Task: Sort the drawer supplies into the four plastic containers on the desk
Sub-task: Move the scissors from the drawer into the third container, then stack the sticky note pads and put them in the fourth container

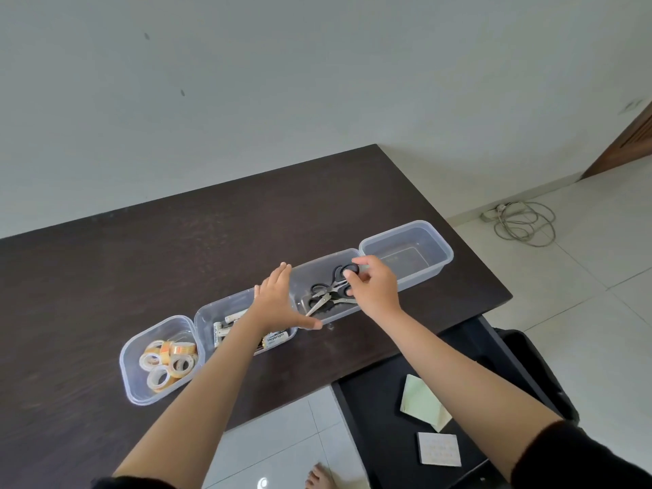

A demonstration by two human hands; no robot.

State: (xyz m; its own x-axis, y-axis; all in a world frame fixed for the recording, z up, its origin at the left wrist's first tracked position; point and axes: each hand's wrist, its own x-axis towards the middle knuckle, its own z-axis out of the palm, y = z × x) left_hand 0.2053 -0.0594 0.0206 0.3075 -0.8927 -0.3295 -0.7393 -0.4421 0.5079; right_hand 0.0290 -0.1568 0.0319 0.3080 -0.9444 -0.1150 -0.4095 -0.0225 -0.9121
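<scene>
Four tubs: clear plastic, round-cornered, set end to end in a slanted row on the dark desk (176, 241); one kind of supply to each, by the look of it
Tape tub (141, 351): leftmost; holds small rolls (169, 361) of clear tape on yellow cores, lying loose in a heap
Battery tub (211, 312): second from left; pale cylindrical batteries (277, 338) lie flat inside, partly hidden by the left forearm
Scissors tub (310, 273): third; several scissors (326, 294) with steel blades and black loop handles lie crossed inside
Last tub (405, 248): far right; appears empty, likely kept for the paper goods
Left hand (278, 298): fingers straight and spread, holding nothing; palm at the near-left corner of the scissors tub, thumb stretched along its front wall; whether it presses the rim cannot be told; judged to be steadying the light tub
Right hand (374, 284): fingers curled; thumb and fingertips pinch a black handle loop above the tub's right end, judged to be setting that pair down among the others
Drawer (381, 400): pulled open under the desk edge at right; black inside
Notepads (421, 400): a pale green pad and a white square pad lie flat in the drawer, not yet sorted
Floor (582, 312): glossy pale tile; a coiled grey cable (525, 224) by the wall; a bare foot (319, 478) at the bottom edge
</scene>
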